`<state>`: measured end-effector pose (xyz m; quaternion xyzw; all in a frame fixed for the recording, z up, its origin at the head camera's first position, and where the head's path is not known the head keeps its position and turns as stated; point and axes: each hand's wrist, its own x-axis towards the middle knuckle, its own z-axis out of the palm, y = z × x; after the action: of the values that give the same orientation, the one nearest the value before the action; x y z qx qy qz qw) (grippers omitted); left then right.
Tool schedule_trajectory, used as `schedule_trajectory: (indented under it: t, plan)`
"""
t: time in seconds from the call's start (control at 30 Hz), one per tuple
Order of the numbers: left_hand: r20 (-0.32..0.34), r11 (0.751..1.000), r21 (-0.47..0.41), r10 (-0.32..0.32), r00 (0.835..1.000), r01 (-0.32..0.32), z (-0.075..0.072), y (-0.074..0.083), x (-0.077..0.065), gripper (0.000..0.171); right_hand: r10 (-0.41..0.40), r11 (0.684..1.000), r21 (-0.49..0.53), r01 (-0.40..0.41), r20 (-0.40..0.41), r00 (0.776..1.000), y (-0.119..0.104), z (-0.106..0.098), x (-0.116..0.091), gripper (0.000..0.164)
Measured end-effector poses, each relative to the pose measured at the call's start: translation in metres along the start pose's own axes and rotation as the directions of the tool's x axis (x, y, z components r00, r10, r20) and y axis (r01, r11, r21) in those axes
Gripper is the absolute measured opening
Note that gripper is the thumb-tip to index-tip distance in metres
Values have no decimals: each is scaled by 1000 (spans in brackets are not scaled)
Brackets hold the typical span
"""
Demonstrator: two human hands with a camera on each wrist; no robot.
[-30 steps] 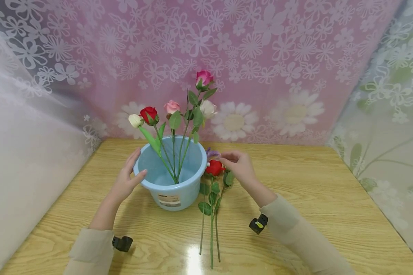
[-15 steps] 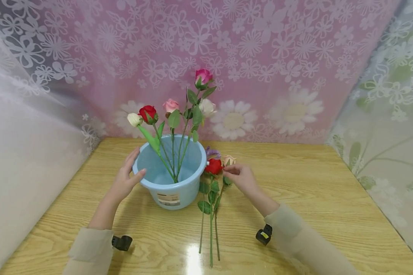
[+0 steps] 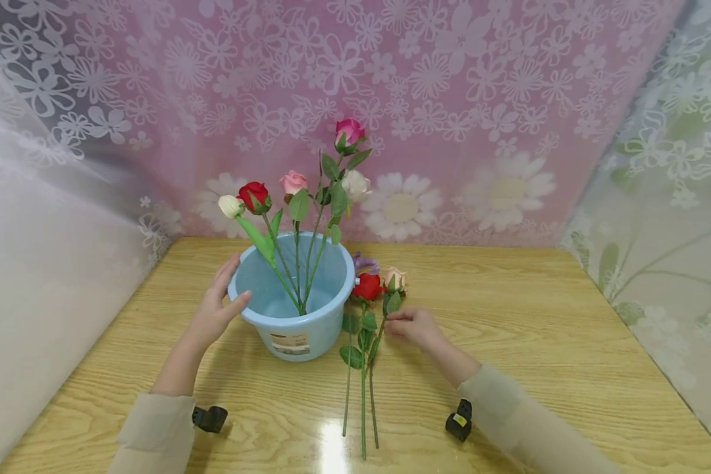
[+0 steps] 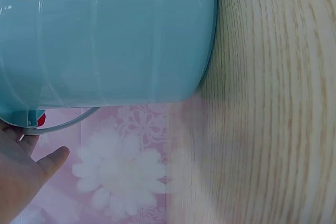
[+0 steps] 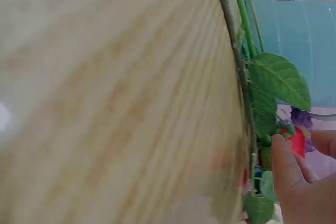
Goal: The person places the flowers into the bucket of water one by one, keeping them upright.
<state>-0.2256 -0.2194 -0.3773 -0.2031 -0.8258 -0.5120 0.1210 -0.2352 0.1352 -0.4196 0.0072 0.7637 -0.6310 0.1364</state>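
A light blue bucket (image 3: 299,336) stands upright, with several artificial flowers leaning inside: a white tulip (image 3: 231,207), a red rose (image 3: 253,197), a pink rose (image 3: 294,182), a magenta rose (image 3: 349,133) and a white rose (image 3: 356,184). My left hand (image 3: 214,309) rests at the bucket's left rim, its fingers fairly straight. Beside the bucket lie a second red rose (image 3: 367,287), a peach rose (image 3: 395,281) and a purple flower (image 3: 364,263). The fingertips of my right hand (image 3: 417,330) are right at the peach rose's stem; thumb and finger stand apart in the right wrist view.
The wooden table (image 3: 509,316) runs back to a pink floral curtain (image 3: 450,99), with pale curtains (image 3: 669,230) at both sides. The bucket's handle (image 4: 68,124) hangs at its side. Long green stems (image 3: 364,408) point toward the table's front.
My right hand has moved from over the peach rose's bloom down along its stem, toward the front, uncovering the bloom. My left hand stays at the bucket's rim.
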Motion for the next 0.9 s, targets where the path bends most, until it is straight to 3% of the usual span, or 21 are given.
schedule_trajectory:
  t: [0.23, 0.4, 0.6, 0.9]
  plan:
    - [7, 1000, 0, -10, 1000, 10, 1, 32, -3, 65, 124, 982, 135, -133, 78, 989, 10, 0, 1, 35]
    - [10, 1000, 9, -10, 1000, 9, 1, 34, -3, 64, 165, 966, 186, -181, 101, 981, 12, 1, 1, 40]
    - [12, 1000, 5, -10, 1000, 10, 1, 34, -2, 64, 193, 961, 194, -199, 51, 980, 11, 4, 3, 37]
    - [10, 1000, 4, -11, 1000, 11, 1, 35, -2, 65, 219, 970, 119, -211, -59, 974, 15, 15, 14, 28]
